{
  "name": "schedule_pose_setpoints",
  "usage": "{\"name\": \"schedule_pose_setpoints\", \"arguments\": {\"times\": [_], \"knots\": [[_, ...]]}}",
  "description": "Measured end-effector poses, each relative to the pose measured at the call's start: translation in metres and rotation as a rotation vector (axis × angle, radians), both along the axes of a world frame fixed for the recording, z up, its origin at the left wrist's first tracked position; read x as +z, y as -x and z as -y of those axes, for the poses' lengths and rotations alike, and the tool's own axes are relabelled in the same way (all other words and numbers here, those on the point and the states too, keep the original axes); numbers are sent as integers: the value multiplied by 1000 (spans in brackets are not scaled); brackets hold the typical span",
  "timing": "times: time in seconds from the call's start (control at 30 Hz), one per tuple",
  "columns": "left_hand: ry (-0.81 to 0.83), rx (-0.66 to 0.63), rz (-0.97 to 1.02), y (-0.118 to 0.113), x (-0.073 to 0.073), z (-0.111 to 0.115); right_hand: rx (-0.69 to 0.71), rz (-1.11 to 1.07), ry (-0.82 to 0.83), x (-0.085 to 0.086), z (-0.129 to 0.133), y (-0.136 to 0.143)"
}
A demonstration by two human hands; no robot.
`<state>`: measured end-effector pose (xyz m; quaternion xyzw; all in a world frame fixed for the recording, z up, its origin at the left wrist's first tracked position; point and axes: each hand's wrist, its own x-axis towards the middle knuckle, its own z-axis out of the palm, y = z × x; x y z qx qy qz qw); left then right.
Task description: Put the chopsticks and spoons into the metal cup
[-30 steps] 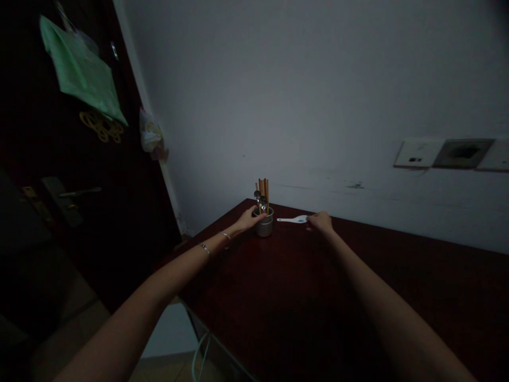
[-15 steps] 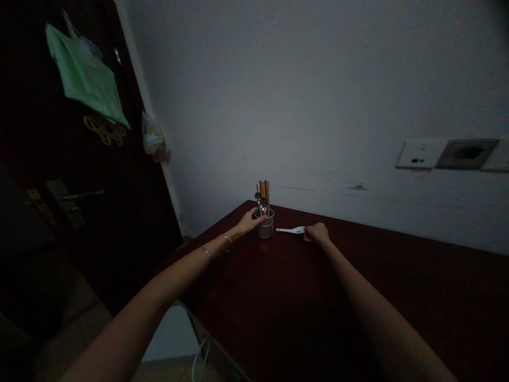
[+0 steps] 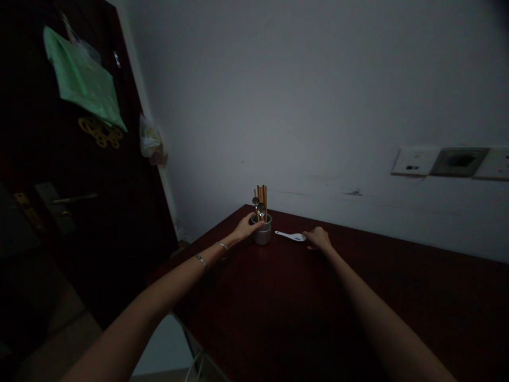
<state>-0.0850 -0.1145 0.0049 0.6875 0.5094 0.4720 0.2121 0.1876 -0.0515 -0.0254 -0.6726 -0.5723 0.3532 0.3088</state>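
Near the table's back left corner stands a metal holder (image 3: 262,234) with several chopsticks (image 3: 265,197) and metal spoons (image 3: 261,208) upright in it. My left hand (image 3: 247,227) grips the holder's rim from the left, thumb in front and fingers behind. Right of the holder, a white spoon (image 3: 292,236) has its handle pointing left toward the holder. My right hand (image 3: 318,239) pinches the spoon's bowl end from the right. The fingertips are small and dim.
The dark red table (image 3: 270,297) meets a grey wall (image 3: 278,106) behind. Sockets (image 3: 413,162) are on the wall at right. A dark door (image 3: 79,239) with a green cloth (image 3: 85,79) is at left, beside a hanging plastic bag (image 3: 150,139).
The view has shifted slightly, so everything sits a little lower and further left. My right hand's fingers have shifted a little on the white spoon; my left hand stays at the holder.
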Motion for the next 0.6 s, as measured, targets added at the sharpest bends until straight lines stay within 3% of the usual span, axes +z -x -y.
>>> {"name": "schedule_pose_setpoints", "arguments": {"times": [0.13, 0.27, 0.47, 0.6], "knots": [[-24, 4, 29, 0, -1, -1, 5, 178, -139, 11, -3, -5], [-1, 25, 52, -1, 2, 2, 57, 205, -325, 26, -2, 15], [7, 40, 69, -1, 2, 1, 406, -237, -282, 36, 9, 73], [-8, 51, 112, 1, 0, -3, 581, -429, -255, 37, 18, 95]]}}
